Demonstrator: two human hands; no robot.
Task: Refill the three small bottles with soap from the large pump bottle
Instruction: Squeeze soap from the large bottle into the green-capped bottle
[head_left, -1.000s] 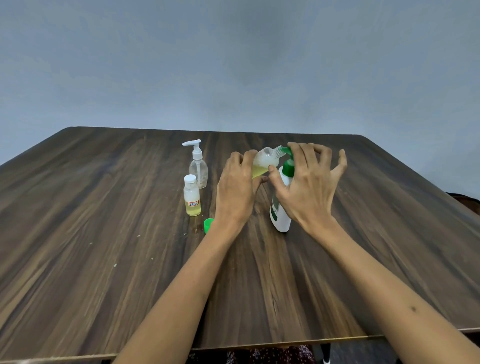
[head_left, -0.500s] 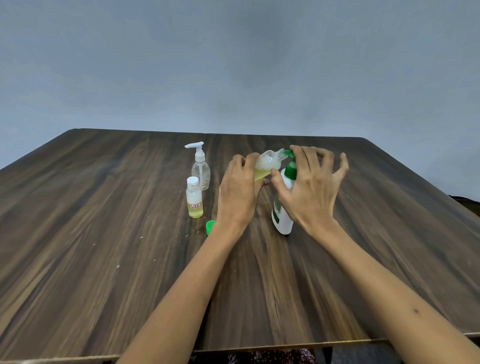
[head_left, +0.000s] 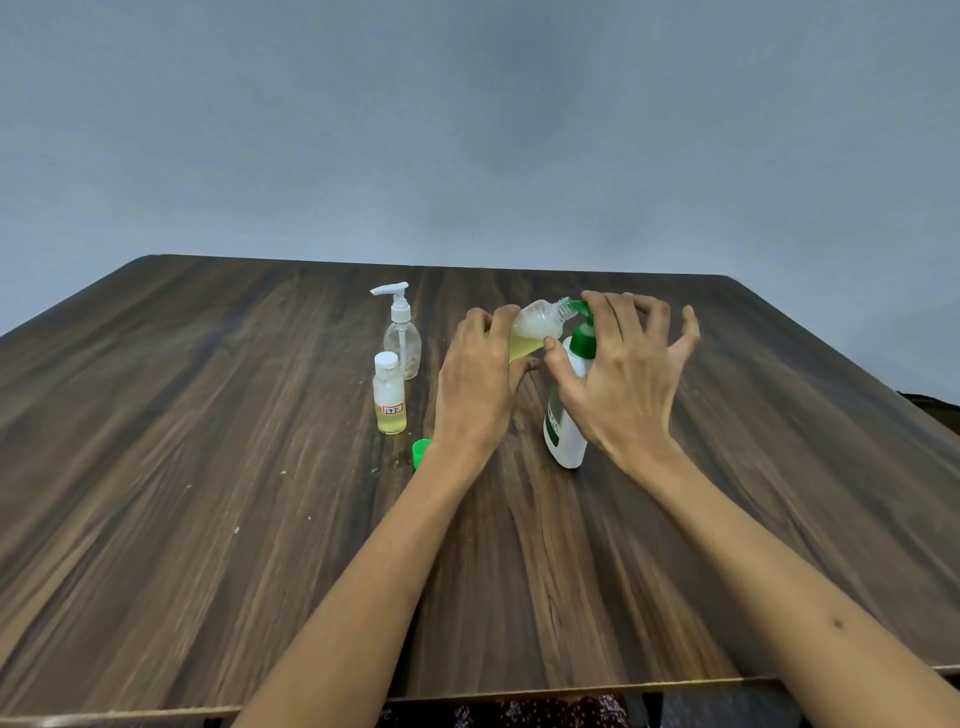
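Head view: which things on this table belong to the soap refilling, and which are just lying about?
Part of the job:
- large pump bottle, right hand on its green pump
- small tilted bottle, in the left hand, mouth at the spout
- green cap, off and lying on the table
- small white-capped bottle
- clear pump bottle

Lying about:
- nothing else visible
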